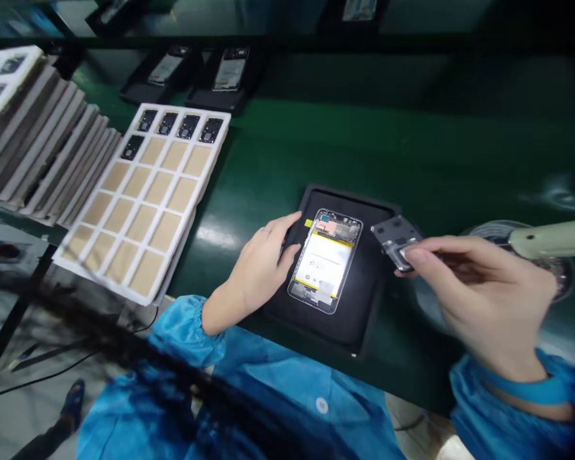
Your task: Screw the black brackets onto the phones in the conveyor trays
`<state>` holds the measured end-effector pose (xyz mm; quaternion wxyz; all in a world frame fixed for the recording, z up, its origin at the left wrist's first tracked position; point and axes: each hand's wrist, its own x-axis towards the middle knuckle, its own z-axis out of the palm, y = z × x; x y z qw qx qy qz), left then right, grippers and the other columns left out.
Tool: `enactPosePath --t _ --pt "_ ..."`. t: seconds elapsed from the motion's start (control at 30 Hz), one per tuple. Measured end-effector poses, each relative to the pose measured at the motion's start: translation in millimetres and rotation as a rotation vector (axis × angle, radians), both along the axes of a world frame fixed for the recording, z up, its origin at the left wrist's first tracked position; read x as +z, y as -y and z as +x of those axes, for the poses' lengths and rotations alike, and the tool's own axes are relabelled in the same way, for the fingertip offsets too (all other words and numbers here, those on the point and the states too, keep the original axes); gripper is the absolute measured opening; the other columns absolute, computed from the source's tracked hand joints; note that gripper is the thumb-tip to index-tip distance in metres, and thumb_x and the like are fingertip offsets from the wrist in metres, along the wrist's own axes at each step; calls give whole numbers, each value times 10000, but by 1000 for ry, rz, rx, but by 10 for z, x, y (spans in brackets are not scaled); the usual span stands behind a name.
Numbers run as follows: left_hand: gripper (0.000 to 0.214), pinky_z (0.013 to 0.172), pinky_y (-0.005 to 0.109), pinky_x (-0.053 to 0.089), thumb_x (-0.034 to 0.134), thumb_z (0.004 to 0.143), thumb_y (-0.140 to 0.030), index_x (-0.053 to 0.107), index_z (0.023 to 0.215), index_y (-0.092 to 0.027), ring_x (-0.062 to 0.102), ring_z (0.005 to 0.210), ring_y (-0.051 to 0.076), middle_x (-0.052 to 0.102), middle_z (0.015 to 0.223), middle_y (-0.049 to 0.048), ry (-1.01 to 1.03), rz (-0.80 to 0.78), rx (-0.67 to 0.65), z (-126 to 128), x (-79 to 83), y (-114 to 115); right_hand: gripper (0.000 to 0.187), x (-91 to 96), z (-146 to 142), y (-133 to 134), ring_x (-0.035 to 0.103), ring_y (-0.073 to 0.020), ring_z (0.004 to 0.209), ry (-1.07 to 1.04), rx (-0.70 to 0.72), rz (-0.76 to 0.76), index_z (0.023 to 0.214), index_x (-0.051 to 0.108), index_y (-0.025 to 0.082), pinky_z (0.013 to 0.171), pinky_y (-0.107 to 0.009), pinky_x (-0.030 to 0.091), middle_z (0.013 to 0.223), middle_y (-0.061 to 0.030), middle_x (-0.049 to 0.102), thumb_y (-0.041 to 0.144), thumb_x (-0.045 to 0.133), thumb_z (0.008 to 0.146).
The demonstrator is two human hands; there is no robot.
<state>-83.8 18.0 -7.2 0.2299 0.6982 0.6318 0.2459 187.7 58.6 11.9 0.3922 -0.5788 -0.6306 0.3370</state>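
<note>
An opened phone (323,262) lies in a shallow black tray (354,332), its white battery and inner parts facing up. My left hand (263,259) is at the tray's left edge, fingers apart and holding nothing, its fingertips close to the phone's left side. Between thumb and fingers of my right hand (483,287) is a small dark phone cover plate (395,236) with metallic parts on it. It is held above the tray's right edge, apart from the phone. My right fingers partly hide the plate's near end.
Left of the tray sits a white compartment tray (146,217) with several dark plates in its far cells. Beyond it rises a stack of similar trays (52,140). Black trays with phones (230,69) stand at the back. A pale lamp-like arm (556,237) crosses at right.
</note>
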Motion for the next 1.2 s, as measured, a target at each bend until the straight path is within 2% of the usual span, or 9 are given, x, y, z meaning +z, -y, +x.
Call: enactPosePath --t 0.1,0.17,0.27,0.37,0.47,0.6,0.8,1.07,1.2 --pt "519 1097 464 683 558 1120 -151 549 1638 -187 787 1198 260 700 1590 156 -16 -18 -31 78 -1 125 467 -20 -3 -20 686 -111 847 103 -13 13 1272 618 260 784 -288 543 1021 -24 696 471 656 857" --pt "515 1069 445 700 557 1116 -149 554 1629 -202 802 1178 251 675 1626 150 -21 -24 -56 141 22 250 580 -42 24 -44 661 -108 819 224 36 52 1405 524 299 686 -271 494 1051 -29 703 498 635 872" --pt "529 991 419 729 573 1111 -151 536 1633 -223 824 1119 243 678 1618 143 -26 -35 -78 206 79 462 419 -63 57 -79 631 -82 696 328 204 134 1254 636 308 583 -259 422 976 -4 729 536 580 907" --pt "556 911 417 749 594 1136 -197 471 1677 -230 837 1024 230 678 1617 151 -54 -42 -95 217 146 621 321 -70 38 -89 692 -69 783 280 387 169 1023 697 315 726 -244 521 930 61 741 584 583 890" --pt "501 910 432 751 606 1156 -250 511 1646 -204 843 1066 258 697 1583 178 -131 59 -92 195 202 670 259 -92 1 -77 698 -49 821 243 493 171 1000 689 328 778 -218 546 915 94 733 545 617 880" --pt "342 903 440 731 629 1144 -257 684 1478 -207 826 1092 272 769 1416 156 -192 204 -117 204 246 624 227 -130 -19 -75 681 -55 854 262 501 165 1058 687 308 764 -229 539 974 69 729 453 637 891" --pt "295 871 435 691 602 1140 -268 827 1328 -238 787 1128 286 802 1323 133 -254 244 -259 369 223 570 244 -115 -21 -89 620 -72 821 299 480 157 1050 686 271 743 -268 502 946 38 708 456 618 906" --pt "298 935 454 639 600 1171 -303 781 1363 -165 766 1148 283 799 1311 139 -315 279 -258 536 121 593 245 -80 -16 -87 635 -70 785 286 479 94 1021 698 290 674 -252 492 907 38 701 484 626 891" --pt "304 937 463 630 565 1195 -309 759 1388 -176 764 1152 269 791 1280 118 -317 273 -235 524 123 613 247 -106 -10 -82 661 -75 849 292 500 127 1072 684 306 779 -271 521 942 48 714 473 621 901"
